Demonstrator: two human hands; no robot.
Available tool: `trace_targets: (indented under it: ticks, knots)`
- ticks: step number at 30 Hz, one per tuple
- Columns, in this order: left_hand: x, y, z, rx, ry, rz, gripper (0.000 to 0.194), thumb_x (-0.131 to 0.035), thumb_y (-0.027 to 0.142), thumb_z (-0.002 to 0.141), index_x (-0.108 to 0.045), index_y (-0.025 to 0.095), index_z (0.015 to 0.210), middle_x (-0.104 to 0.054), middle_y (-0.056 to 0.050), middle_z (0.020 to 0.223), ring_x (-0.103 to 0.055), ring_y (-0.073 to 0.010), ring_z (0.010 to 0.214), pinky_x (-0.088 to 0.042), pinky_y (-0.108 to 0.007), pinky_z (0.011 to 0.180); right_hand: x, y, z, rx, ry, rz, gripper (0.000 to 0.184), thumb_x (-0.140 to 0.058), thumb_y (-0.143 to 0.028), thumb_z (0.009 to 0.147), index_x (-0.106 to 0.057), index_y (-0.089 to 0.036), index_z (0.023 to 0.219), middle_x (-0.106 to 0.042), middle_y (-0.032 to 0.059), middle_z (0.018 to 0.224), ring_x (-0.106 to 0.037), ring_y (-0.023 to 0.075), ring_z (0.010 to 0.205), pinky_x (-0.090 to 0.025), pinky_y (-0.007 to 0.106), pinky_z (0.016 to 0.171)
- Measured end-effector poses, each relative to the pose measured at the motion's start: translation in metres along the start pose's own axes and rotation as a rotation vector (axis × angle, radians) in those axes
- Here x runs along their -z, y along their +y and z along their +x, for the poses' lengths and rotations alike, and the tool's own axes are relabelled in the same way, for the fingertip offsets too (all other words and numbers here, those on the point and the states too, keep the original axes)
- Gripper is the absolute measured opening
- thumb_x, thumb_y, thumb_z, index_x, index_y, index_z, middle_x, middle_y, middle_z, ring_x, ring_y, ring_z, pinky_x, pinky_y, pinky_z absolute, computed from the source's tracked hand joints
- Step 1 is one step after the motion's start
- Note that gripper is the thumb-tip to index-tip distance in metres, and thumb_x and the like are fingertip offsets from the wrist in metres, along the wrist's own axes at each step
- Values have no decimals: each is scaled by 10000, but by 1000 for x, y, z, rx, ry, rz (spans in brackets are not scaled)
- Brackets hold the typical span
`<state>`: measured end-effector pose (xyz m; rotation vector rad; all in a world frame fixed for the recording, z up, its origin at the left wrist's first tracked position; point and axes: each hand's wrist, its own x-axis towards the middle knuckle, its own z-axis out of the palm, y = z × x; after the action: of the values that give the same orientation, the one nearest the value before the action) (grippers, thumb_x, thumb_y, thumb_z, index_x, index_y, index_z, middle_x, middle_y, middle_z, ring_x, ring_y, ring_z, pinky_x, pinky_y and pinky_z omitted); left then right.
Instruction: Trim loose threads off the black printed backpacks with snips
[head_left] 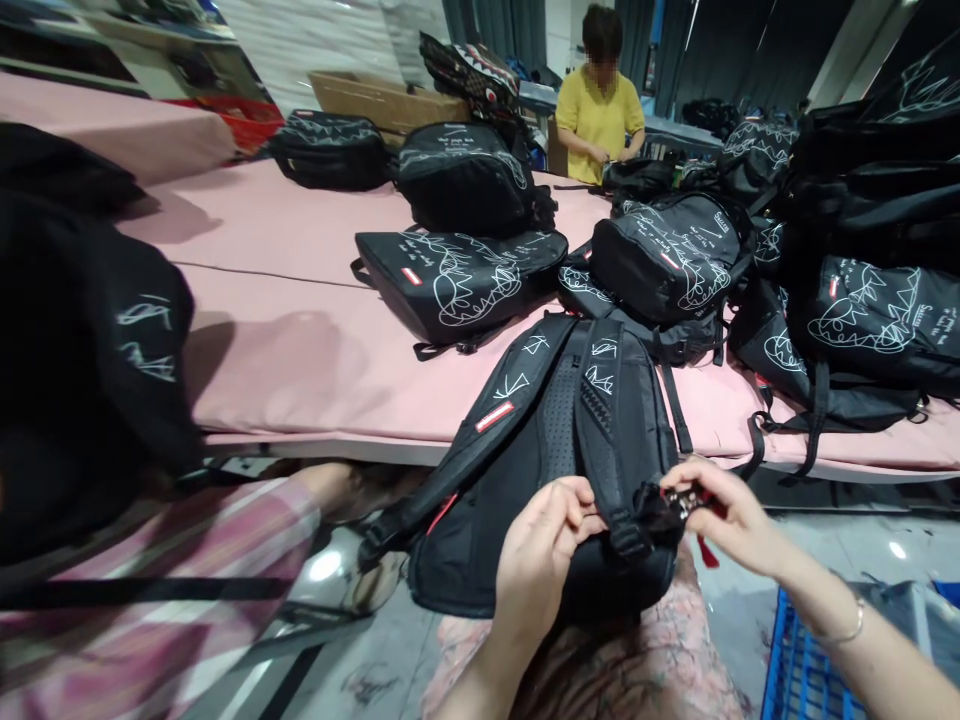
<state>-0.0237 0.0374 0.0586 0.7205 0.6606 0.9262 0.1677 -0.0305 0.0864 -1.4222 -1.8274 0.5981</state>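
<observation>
A black backpack [517, 475] is lying with its top over the counter's [285, 390] near edge, long axis running counterward from the hands. Short of the counter, the left hand [544, 545], nearer the backpack's middle, is pinching, on what I cannot tell; the right hand [724, 510] is grasping a dark, red-flecked piece [685, 498].

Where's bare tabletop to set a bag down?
Biggest free patch: pink tabletop between the blurred black bag at picture left and the mid-table backpack; a thin cord crosses it. Narrow strip between that and the handled backpack. Crowded: picture right, with piled bags.
</observation>
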Motion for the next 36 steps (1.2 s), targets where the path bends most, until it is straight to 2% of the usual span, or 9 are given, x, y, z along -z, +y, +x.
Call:
trace_targets:
  ticks: [3, 7, 12, 15, 17, 20, 25, 30, 36]
  knots:
    - [-4, 4, 4, -4, -32, -24, 403, -546, 490, 776, -482, 125, 618, -463, -21, 784, -472, -98, 664, -467, -230, 621, -31, 11, -18, -49, 75, -61, 375, -550, -351, 798, -535, -182, 1133, -559, 42, 806, -509, 134, 686, -396, 238, 583]
    - [4, 11, 16, 47, -31, 232, 362, -634, 480, 704, -524, 137, 735, -499, -9, 731, -500, -104, 640, -478, -236, 617, -62, 15, -21, 5, 253, -236, 188, -531, -322, 817, -583, -156, 746, -490, 9, 589, -439, 111, 550, -302, 235, 514]
    - [18, 15, 35, 43, -48, 761, 388, -595, 526, 705, -498, 151, 690, -547, -3, 576, -562, -134, 562, -437, -222, 567, -72, 14, -13, 77, 185, -580, 218, -445, -140, 813, -438, -169, 598, -439, 13, 578, -400, 139, 583, -271, 272, 550]
    - [17, 8, 39, 10, -12, 899, 370, -682, 459, 640, -476, 161, 711, -531, 30, 537, -524, -111, 482, -384, -198, 485, -81, 11, -13, 77, 183, -671, 206, -425, -109, 805, -430, -176, 610, -453, 22, 606, -405, 155, 597, -268, 283, 554]
    - [15, 1, 39, 4, -1, 791, 335, -672, 410, 668, -454, 167, 743, -488, 65, 514, -498, -86, 452, -374, -180, 468, -88, 9, -15, 27, 219, -672, 200, -421, -122, 818, -443, -176, 626, -466, 27, 616, -418, 161, 597, -282, 286, 553]
    - [13, -7, 37, 33, 45, 358, 291, -636, 352, 720, -413, 176, 786, -497, 75, 559, -567, -90, 553, -436, -182, 551, -91, 7, -20, -47, 255, -495, 99, -453, -129, 794, -538, -159, 834, -536, 37, 694, -490, 164, 669, -365, 278, 610]
    - [14, -8, 37, 152, 130, -77, 359, -726, 251, 620, -418, 160, 778, -604, 16, 709, -649, -175, 702, -508, -251, 620, -60, 9, -22, -221, 234, -139, 443, -604, -174, 701, -498, -196, 1130, -561, 10, 785, -528, 144, 713, -435, 257, 651]
    - [11, -11, 37, 191, 138, -150, 374, -750, 239, 585, -421, 155, 744, -610, 9, 718, -648, -173, 682, -527, -256, 609, -30, 22, -6, -41, 296, -172, 168, -507, -227, 848, -567, -186, 999, -574, 61, 907, -521, 170, 870, -427, 322, 765]
    - [6, -10, 34, 208, 148, -135, 393, -757, 223, 566, -414, 160, 747, -579, 34, 701, -606, -106, 622, -511, -208, 578, -31, 28, 14, 127, 251, -254, 150, -533, -234, 847, -580, -160, 970, -588, 62, 873, -528, 164, 849, -425, 321, 747]
